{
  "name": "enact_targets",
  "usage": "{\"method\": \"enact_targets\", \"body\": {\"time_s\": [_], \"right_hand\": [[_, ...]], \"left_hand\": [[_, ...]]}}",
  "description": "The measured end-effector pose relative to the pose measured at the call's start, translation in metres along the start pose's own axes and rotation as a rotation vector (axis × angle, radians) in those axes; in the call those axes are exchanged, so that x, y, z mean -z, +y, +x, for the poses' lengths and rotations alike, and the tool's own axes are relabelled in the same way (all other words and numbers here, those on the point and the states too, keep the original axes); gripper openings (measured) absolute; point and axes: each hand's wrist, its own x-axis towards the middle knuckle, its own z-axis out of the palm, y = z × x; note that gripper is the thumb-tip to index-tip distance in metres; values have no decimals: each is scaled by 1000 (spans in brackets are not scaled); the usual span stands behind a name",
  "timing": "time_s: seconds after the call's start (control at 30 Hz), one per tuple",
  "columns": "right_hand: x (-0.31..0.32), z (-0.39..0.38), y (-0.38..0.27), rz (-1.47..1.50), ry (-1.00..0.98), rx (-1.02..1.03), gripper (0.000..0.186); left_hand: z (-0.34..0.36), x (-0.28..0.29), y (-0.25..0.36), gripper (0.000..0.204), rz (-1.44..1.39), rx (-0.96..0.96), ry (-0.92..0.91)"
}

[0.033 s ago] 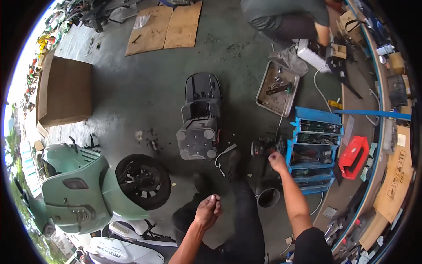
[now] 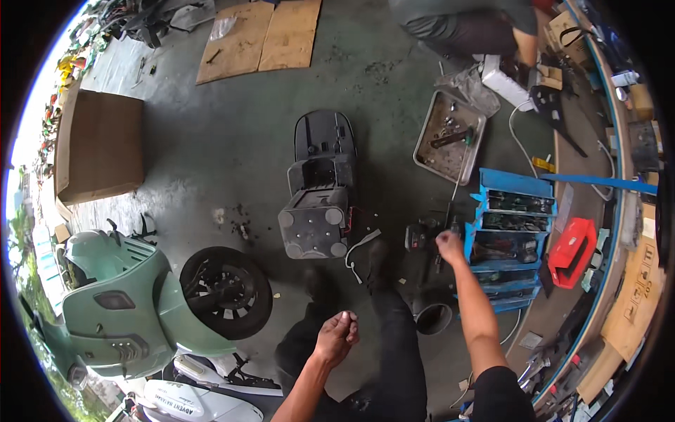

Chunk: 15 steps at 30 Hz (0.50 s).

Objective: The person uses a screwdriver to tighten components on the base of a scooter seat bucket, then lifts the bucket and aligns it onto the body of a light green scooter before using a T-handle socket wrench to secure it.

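My left hand (image 2: pixel 336 338) is closed in front of my left leg, thumb over curled fingers. Whatever it may hold is too small or hidden. My right hand (image 2: pixel 450 248) reaches forward with bent fingers pressed together, beside a dark power drill (image 2: pixel 418 237) on the floor. What those fingers hold, if anything, cannot be made out. A black plastic scooter seat bucket (image 2: pixel 315 226) lies ahead of my feet, with a light cable (image 2: pixel 362 248) at its right. Just right of my right hand, a blue cantilever toolbox (image 2: pixel 513 181) stands open, full of tools.
A metal tray (image 2: pixel 422 151) holds small parts and a green-handled tool. A co-worker (image 2: pixel 467 32) crouches at the far right. At left are a green scooter (image 2: pixel 116 316) with its black wheel (image 2: pixel 228 292) and a cardboard box (image 2: pixel 102 144). A red case (image 2: pixel 571 253) lies right of the toolbox.
My right hand has moved slightly away from me, beside the drill. The left hand keeps its closed shape. The whole view has shifted a little.
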Motion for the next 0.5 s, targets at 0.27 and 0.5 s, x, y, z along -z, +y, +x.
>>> {"method": "enact_targets", "body": {"time_s": [0.27, 0.5], "right_hand": [[-45, 276, 45, -425, 446, -223, 64], [-61, 322, 109, -383, 475, -341, 46]], "left_hand": [[217, 122, -37, 29, 135, 78, 146], [336, 179, -63, 38, 286, 71, -45]]}}
